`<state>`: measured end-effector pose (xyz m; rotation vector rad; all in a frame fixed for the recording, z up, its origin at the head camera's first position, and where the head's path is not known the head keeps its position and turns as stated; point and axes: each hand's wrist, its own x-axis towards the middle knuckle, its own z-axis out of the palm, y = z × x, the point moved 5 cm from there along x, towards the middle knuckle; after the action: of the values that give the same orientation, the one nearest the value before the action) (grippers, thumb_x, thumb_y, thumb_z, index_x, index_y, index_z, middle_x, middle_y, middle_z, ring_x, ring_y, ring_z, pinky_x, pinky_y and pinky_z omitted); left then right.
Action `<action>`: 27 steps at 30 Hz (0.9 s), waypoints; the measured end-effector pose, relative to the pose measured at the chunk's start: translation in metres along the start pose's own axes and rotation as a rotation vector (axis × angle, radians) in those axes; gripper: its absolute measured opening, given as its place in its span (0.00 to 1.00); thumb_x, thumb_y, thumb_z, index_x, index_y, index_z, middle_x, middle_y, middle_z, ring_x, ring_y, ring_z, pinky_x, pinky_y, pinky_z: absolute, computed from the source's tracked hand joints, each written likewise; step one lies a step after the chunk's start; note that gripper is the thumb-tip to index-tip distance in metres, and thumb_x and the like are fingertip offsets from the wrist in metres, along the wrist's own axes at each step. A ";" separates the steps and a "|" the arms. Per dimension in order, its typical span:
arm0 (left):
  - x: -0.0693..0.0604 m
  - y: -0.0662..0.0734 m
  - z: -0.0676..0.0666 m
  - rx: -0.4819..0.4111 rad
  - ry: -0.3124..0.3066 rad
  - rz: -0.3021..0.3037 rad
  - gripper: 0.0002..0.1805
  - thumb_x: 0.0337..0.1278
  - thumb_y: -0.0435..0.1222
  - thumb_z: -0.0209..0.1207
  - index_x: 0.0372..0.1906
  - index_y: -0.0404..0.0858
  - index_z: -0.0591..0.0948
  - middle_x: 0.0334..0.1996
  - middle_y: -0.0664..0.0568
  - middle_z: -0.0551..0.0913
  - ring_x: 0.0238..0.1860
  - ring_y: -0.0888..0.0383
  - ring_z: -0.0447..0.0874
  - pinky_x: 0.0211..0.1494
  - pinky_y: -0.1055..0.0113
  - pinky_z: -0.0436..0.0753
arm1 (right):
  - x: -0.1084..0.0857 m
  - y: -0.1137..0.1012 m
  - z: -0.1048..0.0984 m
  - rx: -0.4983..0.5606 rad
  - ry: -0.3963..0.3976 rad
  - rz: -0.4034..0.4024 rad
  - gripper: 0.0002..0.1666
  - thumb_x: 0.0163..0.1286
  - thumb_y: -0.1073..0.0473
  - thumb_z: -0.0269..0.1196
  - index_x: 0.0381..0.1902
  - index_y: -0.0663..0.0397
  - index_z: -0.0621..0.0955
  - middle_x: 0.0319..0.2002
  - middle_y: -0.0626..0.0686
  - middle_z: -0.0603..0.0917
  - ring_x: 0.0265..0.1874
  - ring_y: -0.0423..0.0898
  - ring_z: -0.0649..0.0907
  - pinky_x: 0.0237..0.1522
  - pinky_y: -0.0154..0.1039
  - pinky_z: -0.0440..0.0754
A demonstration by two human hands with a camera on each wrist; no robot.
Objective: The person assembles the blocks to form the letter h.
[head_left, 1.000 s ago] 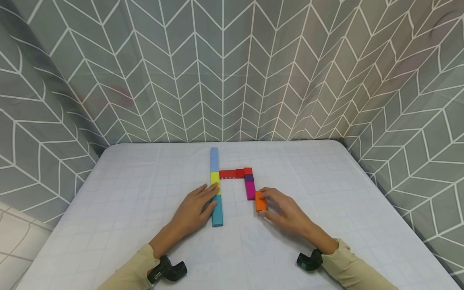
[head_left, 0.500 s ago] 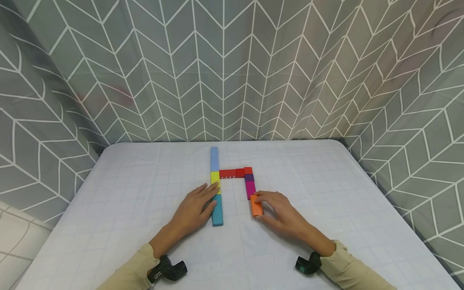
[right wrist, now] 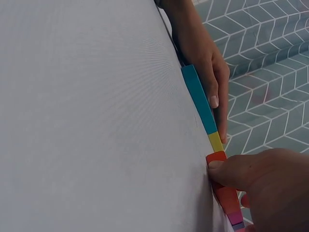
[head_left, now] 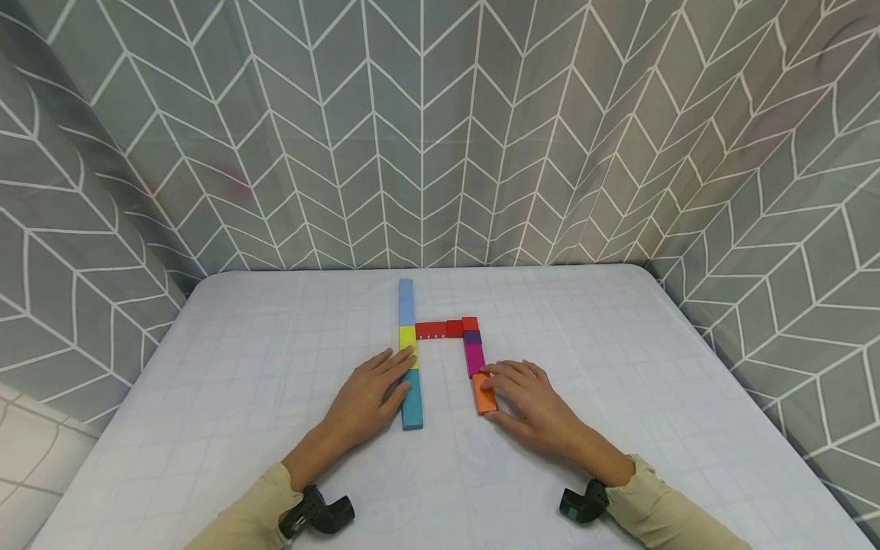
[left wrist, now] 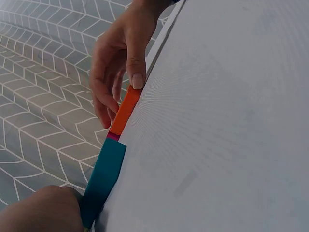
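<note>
Between the thumb and fingers of my right hand (head_left: 529,409) is an orange block (head_left: 483,399), lying flat. Its far end meets the magenta block (head_left: 474,359), and the left wrist view shows the thumb on its near end. Fairly straight fingers of my left hand (head_left: 367,393) rest on the yellow block (head_left: 408,336) and against the teal block (head_left: 412,409). A light blue block (head_left: 406,302) continues that column at the far end. Red blocks (head_left: 431,330) bridge from the yellow block to a small red-orange block (head_left: 470,323), with a purple block (head_left: 471,337) below it.
A white table (head_left: 275,328) lies under everything, with a faint grid on its cover. A grey curtain (head_left: 440,153) with white chevron lines hangs behind and at the sides. Black wrist devices (head_left: 584,500) sit on both sleeves.
My right hand has moved the orange block left and slightly nearer, from beside the magenta block's lower corner to in line below it. The left hand has stayed still.
</note>
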<state>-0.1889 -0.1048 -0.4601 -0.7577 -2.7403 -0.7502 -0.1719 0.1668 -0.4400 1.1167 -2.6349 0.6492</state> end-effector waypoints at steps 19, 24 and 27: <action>-0.001 -0.004 0.000 0.003 -0.021 -0.019 0.28 0.76 0.44 0.59 0.75 0.41 0.74 0.75 0.53 0.70 0.76 0.42 0.65 0.74 0.42 0.66 | 0.001 0.003 0.001 0.092 0.005 0.070 0.27 0.62 0.53 0.76 0.58 0.51 0.84 0.73 0.57 0.72 0.72 0.54 0.68 0.69 0.65 0.64; -0.002 -0.003 -0.001 -0.005 -0.021 -0.022 0.29 0.76 0.44 0.59 0.75 0.40 0.74 0.76 0.53 0.69 0.76 0.41 0.64 0.75 0.42 0.65 | 0.002 0.004 -0.001 0.101 0.049 0.067 0.28 0.62 0.53 0.76 0.58 0.52 0.82 0.72 0.59 0.72 0.72 0.55 0.69 0.68 0.66 0.65; -0.002 -0.003 -0.002 -0.009 -0.023 -0.027 0.29 0.76 0.44 0.59 0.76 0.41 0.73 0.76 0.53 0.69 0.76 0.41 0.63 0.75 0.42 0.64 | 0.003 0.007 -0.005 0.106 0.082 0.076 0.28 0.62 0.54 0.76 0.58 0.53 0.82 0.72 0.60 0.72 0.72 0.56 0.69 0.68 0.66 0.64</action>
<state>-0.1883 -0.1087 -0.4606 -0.7376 -2.7751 -0.7645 -0.1790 0.1714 -0.4364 0.9977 -2.6107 0.8405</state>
